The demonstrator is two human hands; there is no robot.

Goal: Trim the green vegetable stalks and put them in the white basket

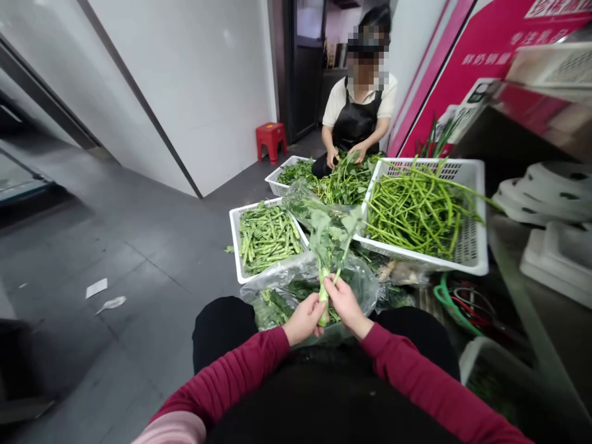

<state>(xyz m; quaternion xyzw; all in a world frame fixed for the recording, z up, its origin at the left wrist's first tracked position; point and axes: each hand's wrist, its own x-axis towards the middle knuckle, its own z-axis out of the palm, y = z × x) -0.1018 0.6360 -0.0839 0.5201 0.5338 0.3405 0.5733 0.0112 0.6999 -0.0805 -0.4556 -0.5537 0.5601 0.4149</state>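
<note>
A leafy green vegetable stalk (325, 290) stands upright between my hands, its leaves pointing away from me. Near its thick lower end, my left hand (305, 319) is closed on it. The fingers of my right hand (343, 302) pinch the stalk a little higher, at a side stem. Below and behind them lies an open clear plastic bag (365, 287) with more leafy greens (277, 306) inside. Just beyond the bag, to the left, a white basket (235, 246) holds cut green stalks (268, 237).
A large white basket (481, 216) of long green beans (416, 209) stands at the right. Across from me a person in a black apron (356, 120) handles leafy greens beside another white basket (274, 185). A red stool (271, 140) stands by the wall; paper scraps (97, 288) lie on the floor.
</note>
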